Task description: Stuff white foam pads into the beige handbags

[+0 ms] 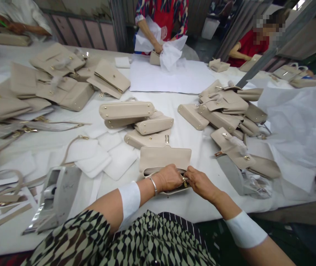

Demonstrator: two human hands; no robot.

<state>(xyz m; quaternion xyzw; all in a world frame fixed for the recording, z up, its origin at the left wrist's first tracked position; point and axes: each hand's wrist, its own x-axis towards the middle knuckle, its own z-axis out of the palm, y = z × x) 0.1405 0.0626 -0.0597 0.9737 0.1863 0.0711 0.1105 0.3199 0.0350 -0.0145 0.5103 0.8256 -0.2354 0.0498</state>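
In the head view, the left hand (169, 177) and right hand (201, 183) close on a beige leather flap handbag (165, 159) at 12 o'clock on the white-covered surface (158, 208), flap raised, the right fingers (189, 174) tightly pinching its small gold clasp (185, 181).

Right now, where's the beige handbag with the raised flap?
Head view: the beige handbag lies under the left hand and right hand, right of the white pads.

Fig.: L hand (169, 178) & R hand (201, 183) almost touching, lower centre of frame; L forearm (110, 207), R forearm (224, 203) angled inward.
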